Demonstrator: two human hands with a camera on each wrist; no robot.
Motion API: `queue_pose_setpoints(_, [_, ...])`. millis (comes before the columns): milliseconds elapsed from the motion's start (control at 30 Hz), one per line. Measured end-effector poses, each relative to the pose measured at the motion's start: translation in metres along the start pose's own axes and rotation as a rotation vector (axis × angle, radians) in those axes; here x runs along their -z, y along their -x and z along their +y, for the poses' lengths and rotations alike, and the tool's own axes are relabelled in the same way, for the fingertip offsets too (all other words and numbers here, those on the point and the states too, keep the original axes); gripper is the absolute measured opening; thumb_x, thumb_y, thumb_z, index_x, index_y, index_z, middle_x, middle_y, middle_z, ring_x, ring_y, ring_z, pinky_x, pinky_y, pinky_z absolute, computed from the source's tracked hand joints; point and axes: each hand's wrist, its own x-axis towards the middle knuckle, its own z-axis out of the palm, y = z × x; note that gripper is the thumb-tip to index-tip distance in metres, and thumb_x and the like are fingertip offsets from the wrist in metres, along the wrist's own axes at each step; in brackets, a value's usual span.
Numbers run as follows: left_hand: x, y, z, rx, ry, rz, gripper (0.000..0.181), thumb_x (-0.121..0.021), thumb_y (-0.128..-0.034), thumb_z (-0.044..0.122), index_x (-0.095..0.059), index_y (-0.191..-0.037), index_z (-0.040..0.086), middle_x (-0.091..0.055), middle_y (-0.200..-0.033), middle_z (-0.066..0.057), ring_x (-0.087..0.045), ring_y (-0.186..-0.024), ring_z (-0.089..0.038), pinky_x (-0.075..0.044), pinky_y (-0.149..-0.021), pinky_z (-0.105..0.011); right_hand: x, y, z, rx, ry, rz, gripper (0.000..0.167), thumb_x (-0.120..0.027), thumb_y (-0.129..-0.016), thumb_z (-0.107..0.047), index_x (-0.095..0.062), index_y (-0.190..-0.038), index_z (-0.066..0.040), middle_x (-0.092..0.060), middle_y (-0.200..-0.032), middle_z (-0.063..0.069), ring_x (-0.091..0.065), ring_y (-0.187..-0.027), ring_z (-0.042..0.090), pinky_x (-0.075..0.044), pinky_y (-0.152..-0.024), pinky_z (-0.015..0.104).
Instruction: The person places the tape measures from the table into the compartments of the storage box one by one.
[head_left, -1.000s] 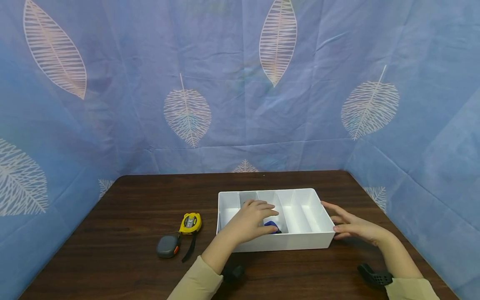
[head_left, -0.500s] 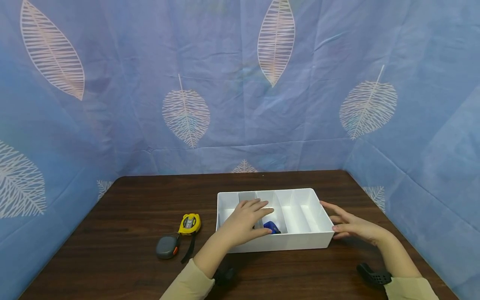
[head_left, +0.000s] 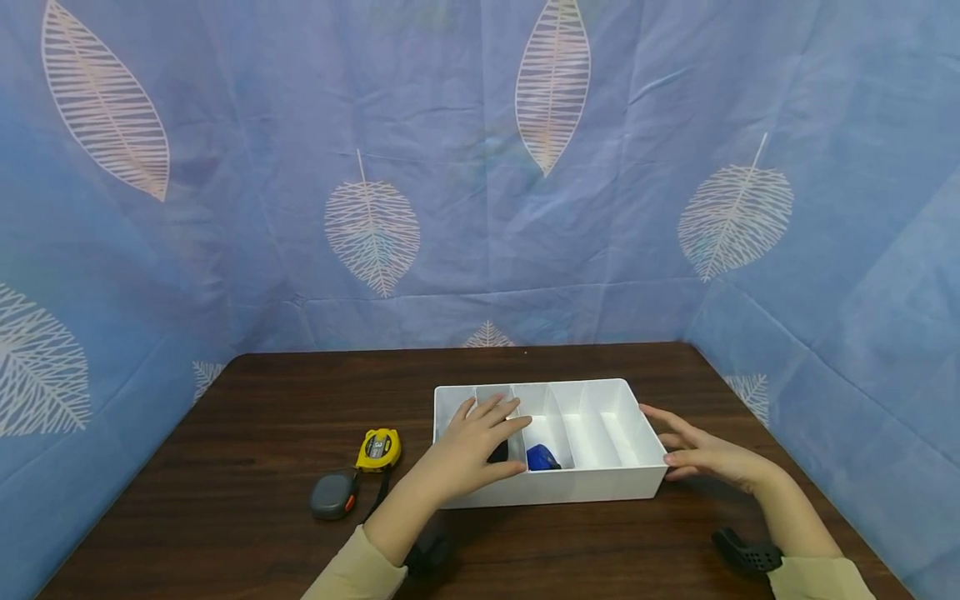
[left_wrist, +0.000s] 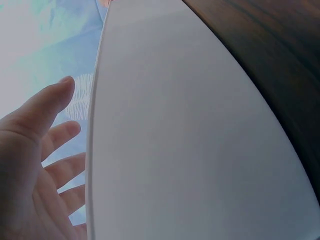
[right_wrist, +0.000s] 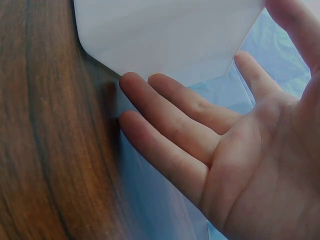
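Note:
A white divided box (head_left: 551,486) stands on the table. Over its left compartments hovers my left hand (head_left: 468,450), fingers spread, holding nothing; the left wrist view shows that hand (left_wrist: 30,165) beside the box's long wall (left_wrist: 185,130). A blue object (head_left: 540,457) lies in a middle compartment, and a black object (head_left: 498,452) shows partly beneath my left hand, one compartment to the left. My right hand (head_left: 708,452) rests against the box's right end with extended fingers. In the right wrist view, that hand's fingers (right_wrist: 175,130) are at the white end wall (right_wrist: 170,40).
Left of the box, a yellow tape measure (head_left: 378,449) and a grey rounded one with an orange button (head_left: 333,495) lie on the dark wooden table (head_left: 225,467). Blue cloth with leaf prints (head_left: 450,208) hangs behind and at both sides.
My left hand has moved left across the box, uncovering more of the blue object and part of the black one. The right hand keeps its place at the box's end.

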Motion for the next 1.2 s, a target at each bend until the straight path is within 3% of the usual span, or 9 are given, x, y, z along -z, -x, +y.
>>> queue_pose_setpoints(667, [0.014,0.025,-0.014,0.059,0.01,0.029,0.067,-0.061,-0.0894,0.051,-0.042,-0.146,0.021,-0.03,-0.154,-0.005,-0.02,-0.142,-0.029,-0.011,-0.109,-0.06,0.001,0.0,0.0,0.009,-0.01,-0.005,0.072,-0.042,-0.1,-0.01,0.005,-0.155,-0.019,-0.021,-0.147,0.036,-0.05,-0.12,0.034,-0.045,-0.089,0.051])
queue_pose_setpoints(1200, [0.026,0.052,-0.028,0.129,0.002,0.052,0.075,-0.071,-0.0815,0.051,-0.045,-0.144,0.019,-0.033,-0.152,-0.009,-0.023,-0.141,-0.033,-0.012,-0.109,-0.061,-0.001,0.0,-0.003,-0.003,-0.006,0.006,0.074,-0.045,-0.1,-0.012,0.004,-0.155,-0.019,-0.02,-0.147,0.036,-0.05,-0.12,0.033,-0.046,-0.089,0.049])
